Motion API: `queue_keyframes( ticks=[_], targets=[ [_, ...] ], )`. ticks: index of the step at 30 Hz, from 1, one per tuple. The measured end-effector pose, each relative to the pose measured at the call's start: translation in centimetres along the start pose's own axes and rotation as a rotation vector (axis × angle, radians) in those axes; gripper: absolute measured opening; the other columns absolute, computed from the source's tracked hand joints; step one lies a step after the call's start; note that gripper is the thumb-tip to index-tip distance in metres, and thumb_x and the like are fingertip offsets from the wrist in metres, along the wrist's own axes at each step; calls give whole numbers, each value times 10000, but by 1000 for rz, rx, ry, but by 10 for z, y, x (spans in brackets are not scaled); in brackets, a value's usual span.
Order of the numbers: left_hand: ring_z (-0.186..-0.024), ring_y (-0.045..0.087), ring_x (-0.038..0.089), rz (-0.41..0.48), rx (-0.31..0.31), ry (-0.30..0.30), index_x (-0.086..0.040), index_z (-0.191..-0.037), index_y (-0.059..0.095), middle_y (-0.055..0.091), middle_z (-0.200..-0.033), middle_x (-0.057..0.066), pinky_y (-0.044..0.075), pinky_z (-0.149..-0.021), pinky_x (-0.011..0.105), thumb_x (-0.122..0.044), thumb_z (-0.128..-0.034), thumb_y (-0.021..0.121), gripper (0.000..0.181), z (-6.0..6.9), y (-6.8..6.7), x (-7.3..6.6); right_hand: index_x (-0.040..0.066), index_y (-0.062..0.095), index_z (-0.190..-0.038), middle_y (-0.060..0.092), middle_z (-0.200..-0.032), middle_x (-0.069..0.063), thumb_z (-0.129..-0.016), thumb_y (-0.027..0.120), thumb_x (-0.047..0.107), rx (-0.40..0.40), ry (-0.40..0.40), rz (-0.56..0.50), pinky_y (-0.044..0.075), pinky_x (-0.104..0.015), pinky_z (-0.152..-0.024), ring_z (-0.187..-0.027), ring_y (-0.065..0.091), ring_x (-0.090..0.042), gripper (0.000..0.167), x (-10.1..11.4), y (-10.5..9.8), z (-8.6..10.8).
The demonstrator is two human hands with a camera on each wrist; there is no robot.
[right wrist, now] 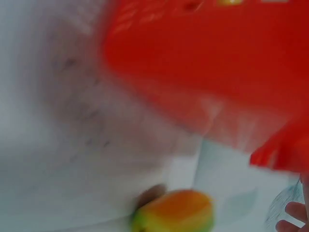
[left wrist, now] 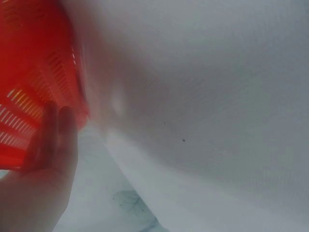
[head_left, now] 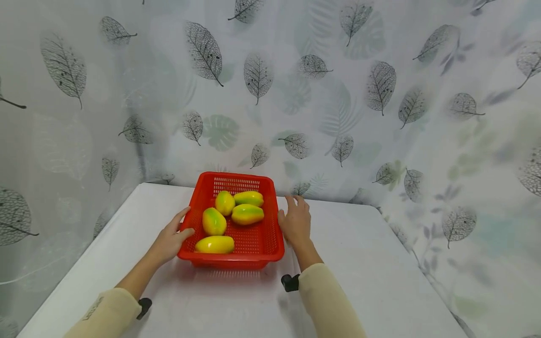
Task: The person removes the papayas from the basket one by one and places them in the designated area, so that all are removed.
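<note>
A red perforated basket [head_left: 250, 257] holds several yellow-green mangoes [head_left: 247, 214] and sits above the white table. My left hand [head_left: 168, 240] grips its left rim, thumb over the edge; the left wrist view shows the fingers [left wrist: 59, 140] extended along the basket's outer side [left wrist: 58, 72]. At the right rim is my right hand [head_left: 297, 223], fingers loosely bent and thumb by the rim; whether it touches is unclear. In the right wrist view, its fingertips [right wrist: 293, 217] show apart from the blurred basket [right wrist: 203, 53], and an orange-green mango [right wrist: 176, 211] lies outside the basket.
The white table [head_left: 359, 263] extends around the basket, its back edge close to a leaf-patterned curtain [head_left: 287, 103]. Curtain also hangs at both sides. Black wrist devices [head_left: 289, 283] are on both arms. A thin white cord [head_left: 29, 277] shows at far left.
</note>
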State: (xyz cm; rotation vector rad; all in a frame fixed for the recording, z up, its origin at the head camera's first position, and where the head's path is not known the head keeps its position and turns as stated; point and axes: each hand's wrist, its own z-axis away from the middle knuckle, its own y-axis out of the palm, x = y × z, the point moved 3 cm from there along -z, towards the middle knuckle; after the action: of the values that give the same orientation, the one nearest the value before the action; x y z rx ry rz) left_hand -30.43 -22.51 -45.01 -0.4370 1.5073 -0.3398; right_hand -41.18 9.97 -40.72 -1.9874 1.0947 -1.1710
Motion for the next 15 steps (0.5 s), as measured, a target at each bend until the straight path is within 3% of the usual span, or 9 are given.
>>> queue_keyframes(
  ticks=[4,8,12,15],
  targets=[
    [-1264,589,430,0,-4,4,-199,-1680,95,402,-1565,285,615,-922,471,-248,-1053,516,757,-2,-1,0,123,612,-1414,568,-1410,-183,-960,673,199,57,-147,-59,526,-556,-1060,-1307,537,-388,464,44,-6,-2],
    [-1283,573,442,-1,-1,-1,-207,-1680,89,387,-1575,285,614,-924,473,-248,-1055,513,757,-3,-1,1,163,592,-1446,554,-1449,-119,-970,683,275,269,-254,-92,499,-487,-1117,-1360,499,-328,497,76,2,6],
    [-1270,581,440,4,3,0,-190,-1678,101,401,-1557,295,620,-915,467,-235,-1054,517,752,-2,0,1,240,569,-1472,536,-1493,-51,-958,725,331,484,-282,-116,500,-445,-1128,-1385,496,-250,545,96,17,21],
    [-1225,608,419,3,-4,5,-169,-1675,117,427,-1527,307,627,-898,464,-227,-1049,522,747,-2,-1,0,275,571,-1470,557,-1480,-23,-934,757,329,582,-278,-136,510,-435,-1116,-1358,519,-209,570,106,25,28]
  ],
)
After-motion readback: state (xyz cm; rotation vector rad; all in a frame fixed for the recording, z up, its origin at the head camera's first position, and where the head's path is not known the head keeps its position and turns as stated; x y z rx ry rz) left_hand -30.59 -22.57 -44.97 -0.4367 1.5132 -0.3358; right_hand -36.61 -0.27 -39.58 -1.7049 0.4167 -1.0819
